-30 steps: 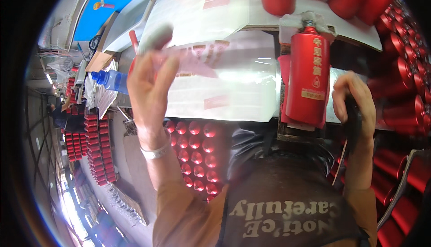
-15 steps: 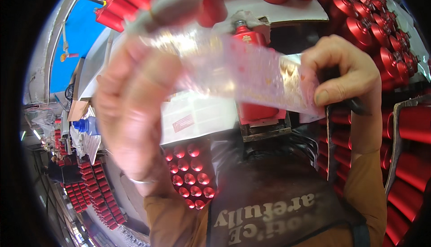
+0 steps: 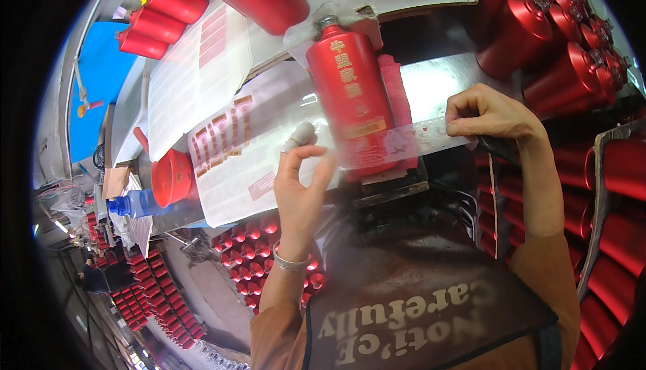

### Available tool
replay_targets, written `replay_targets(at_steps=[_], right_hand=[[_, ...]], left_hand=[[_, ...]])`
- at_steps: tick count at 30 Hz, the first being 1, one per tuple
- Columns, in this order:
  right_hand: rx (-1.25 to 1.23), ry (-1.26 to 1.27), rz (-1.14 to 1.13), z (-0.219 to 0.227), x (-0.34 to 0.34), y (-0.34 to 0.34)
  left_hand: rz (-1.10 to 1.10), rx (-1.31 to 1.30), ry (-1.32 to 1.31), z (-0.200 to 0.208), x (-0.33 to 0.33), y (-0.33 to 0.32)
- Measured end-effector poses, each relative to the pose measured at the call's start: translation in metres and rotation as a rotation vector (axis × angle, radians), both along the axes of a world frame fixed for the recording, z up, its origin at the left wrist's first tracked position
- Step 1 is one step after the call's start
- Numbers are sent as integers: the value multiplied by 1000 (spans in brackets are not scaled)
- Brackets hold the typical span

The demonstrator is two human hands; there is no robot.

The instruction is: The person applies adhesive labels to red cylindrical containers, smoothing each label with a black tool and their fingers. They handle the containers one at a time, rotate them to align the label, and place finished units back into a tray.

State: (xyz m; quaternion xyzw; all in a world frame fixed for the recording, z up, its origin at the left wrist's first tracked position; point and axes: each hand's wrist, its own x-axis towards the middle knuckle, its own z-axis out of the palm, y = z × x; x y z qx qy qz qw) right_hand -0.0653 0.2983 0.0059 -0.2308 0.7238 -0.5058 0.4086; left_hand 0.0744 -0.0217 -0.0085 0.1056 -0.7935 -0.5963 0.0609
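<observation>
A red bottle (image 3: 346, 77) with gold markings lies in front of me, its dark neck pointing away. Across its lower part stretches a clear film strip (image 3: 431, 137) with pinkish and pale patches. My right hand (image 3: 494, 114) pinches the strip's right end between thumb and curled fingers. At the strip's left end is my left hand (image 3: 301, 181), thumb and forefinger brought together on its edge; the fingertips are slightly blurred. A greyish-white finger cover (image 3: 300, 136) sits on one left finger. Beneath the bottle show a pink cloth (image 3: 396, 94) and a dark stand (image 3: 390, 194).
White sheets with gold-and-red label strips (image 3: 222, 134) lie left of the bottle. Beyond them are a red dipper (image 3: 171, 178) and a blue-capped bottle (image 3: 138, 203). Many red bottles (image 3: 572, 74) crowd the right; more stand in racks (image 3: 622, 171) and below left.
Both hands have lowered the film strip from in front of my view to the red bottle's lower part. My left hand has moved right and down, farther from the camera.
</observation>
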Motion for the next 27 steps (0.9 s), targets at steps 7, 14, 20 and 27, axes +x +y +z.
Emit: replay_targets(at_steps=[7,14,20,27], right_hand=[[44,-7,1,-2,1,-2],[57,58,-9,2,0,11],[90,123,5,-6,-7,18],[167,570,-232,-24,-5,3]], left_hand=[[-49,113,30,-3,-15,16],[-110,108,25,-4,-18,38],[-102,127,-10,1,-17,46],[-96,160,-38,2,-16,48]])
